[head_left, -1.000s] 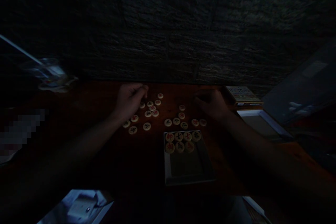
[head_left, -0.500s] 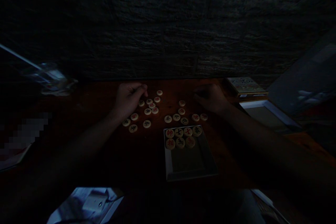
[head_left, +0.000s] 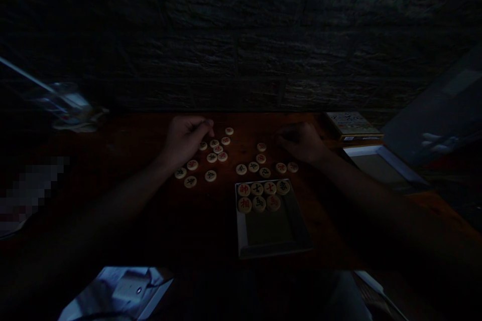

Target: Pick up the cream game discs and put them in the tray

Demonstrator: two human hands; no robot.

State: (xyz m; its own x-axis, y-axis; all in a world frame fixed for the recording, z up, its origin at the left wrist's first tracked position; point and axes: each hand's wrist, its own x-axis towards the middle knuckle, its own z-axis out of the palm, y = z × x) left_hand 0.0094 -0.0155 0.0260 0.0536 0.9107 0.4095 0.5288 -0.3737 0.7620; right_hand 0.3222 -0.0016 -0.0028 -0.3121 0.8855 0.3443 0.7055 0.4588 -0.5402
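Observation:
My left hand [head_left: 186,136] rests on the wooden table with its fingers curled closed, just behind and left of a cluster of loose Chinese chess pieces [head_left: 218,149]. Whether anything is inside it cannot be seen. My right hand [head_left: 301,139], also curled closed, lies beyond the right-hand loose piece [head_left: 292,167]; its fingertips are in deep shadow. A shallow open box [head_left: 241,241] stands nearest to me, its far part holding two rows of larger round pieces with red and dark characters. Several more small pieces [head_left: 253,166] lie behind the box.
At the far right are a printed box [head_left: 354,125] and a pale-rimmed open tray [head_left: 384,165]. A clear container [head_left: 73,108] with a straw-like stick stands at the left back. A dark stone wall [head_left: 241,60] rises behind the table. A pale object [head_left: 130,288] sits below the front edge.
Both hands keep nearly the same place and closed shape. The pieces and box stay put; the view has shifted very slightly.

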